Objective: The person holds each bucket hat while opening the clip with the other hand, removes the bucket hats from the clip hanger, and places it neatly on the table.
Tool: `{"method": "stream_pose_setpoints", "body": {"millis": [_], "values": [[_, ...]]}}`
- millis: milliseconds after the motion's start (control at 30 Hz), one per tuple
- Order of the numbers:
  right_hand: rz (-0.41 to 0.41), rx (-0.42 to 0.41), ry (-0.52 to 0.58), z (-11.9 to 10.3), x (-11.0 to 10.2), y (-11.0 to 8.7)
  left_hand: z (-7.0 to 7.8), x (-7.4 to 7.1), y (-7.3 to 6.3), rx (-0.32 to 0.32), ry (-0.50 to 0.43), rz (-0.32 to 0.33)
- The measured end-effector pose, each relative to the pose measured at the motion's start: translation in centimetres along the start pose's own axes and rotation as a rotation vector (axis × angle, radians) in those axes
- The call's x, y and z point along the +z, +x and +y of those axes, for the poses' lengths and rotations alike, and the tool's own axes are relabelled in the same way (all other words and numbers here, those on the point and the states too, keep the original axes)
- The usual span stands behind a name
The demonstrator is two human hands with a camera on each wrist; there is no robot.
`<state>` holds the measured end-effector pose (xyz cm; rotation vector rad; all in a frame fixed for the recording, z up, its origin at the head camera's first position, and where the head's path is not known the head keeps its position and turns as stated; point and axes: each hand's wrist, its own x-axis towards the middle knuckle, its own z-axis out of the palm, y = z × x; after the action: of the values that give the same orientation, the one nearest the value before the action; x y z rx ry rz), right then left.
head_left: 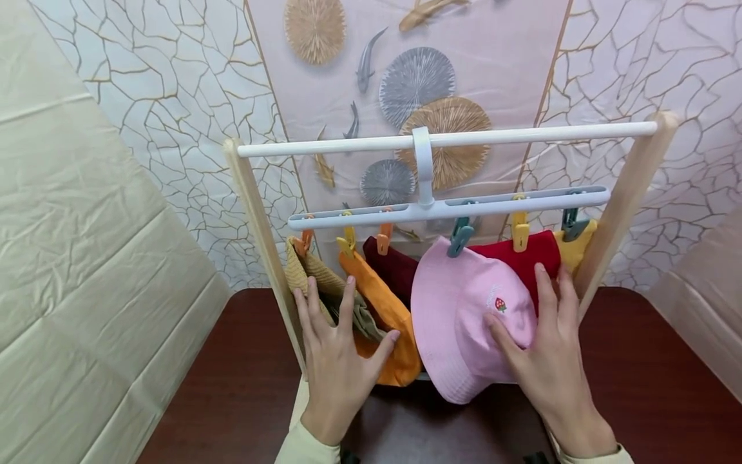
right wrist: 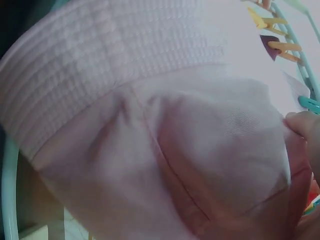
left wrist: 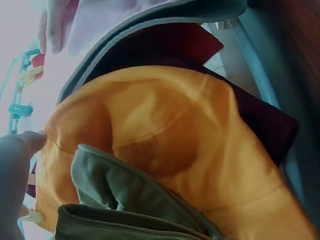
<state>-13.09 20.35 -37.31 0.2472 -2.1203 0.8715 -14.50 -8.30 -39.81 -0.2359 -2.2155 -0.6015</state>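
Note:
A pink bucket hat (head_left: 446,316) with a strawberry patch hangs by a teal clip (head_left: 461,236) from a light blue clip hanger (head_left: 371,216). My right hand (head_left: 553,351) is spread over it, thumb touching the crown and fingers reaching up over a red cloth item (head_left: 536,258) and a yellow one (head_left: 574,251). My left hand (head_left: 342,354) spreads over an olive and tan hat (head_left: 324,274), its thumb at an orange hat (head_left: 400,332). In the left wrist view, the orange hat (left wrist: 150,125) fills the middle beside a green brim (left wrist: 125,185).
The hanger hooks onto a white rod (head_left: 324,147) between wooden posts (head_left: 632,193). Orange (head_left: 384,238) and yellow clips (head_left: 520,235) hold other items, including a dark maroon one (head_left: 388,264). The frame stands on a dark brown table (head_left: 232,386) before a patterned backdrop.

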Motion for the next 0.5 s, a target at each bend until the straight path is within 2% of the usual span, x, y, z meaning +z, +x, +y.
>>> {"method": "stream_pose_setpoints", "body": {"millis": [100,367,500], "values": [[-0.005,0.015,0.035,-0.2,0.3,0.4,-0.1,0.3,0.8,0.021,-0.012,0.005],[-0.073,0.131,0.113,-1.6,0.8,0.1,-1.3,0.2,2.6,0.04,-0.024,-0.028],[-0.069,0.109,0.133,-2.1,1.3,-0.1,-1.4,0.5,2.9,0.03,0.004,-0.035]]}}
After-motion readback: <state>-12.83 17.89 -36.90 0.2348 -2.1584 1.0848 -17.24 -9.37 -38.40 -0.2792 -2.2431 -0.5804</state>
